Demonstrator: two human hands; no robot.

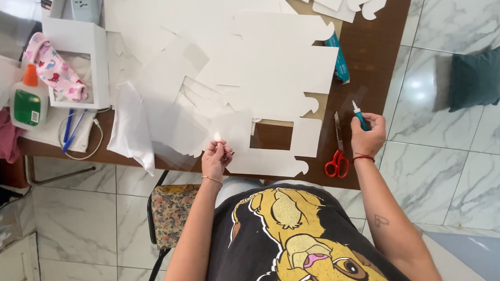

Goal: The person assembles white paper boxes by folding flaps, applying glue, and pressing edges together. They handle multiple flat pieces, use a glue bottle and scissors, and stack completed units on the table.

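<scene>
The person is sitting at a brown table (374,62) that is covered with many white card pieces. The left hand (216,156) is pinching, with closed fingertips, the near edge of a clear plastic sheet (178,132), which is lying over the white card cutout (277,141) at the front of the table. This cutout is having a rectangular window in it, and the brown table is showing through the window. The right hand (367,136) is closing around a small teal craft knife (360,115), its tip pointing away from the person, and it is resting at the right side of the table, just beside the cutout. Red scissors (337,160) are lying between the cutout and the right hand, near the table edge. At the left side, a white glue bottle (28,102) with an orange cap is standing near an open white box (78,62). A white cloth (131,128) is lying near the left hand.
</scene>
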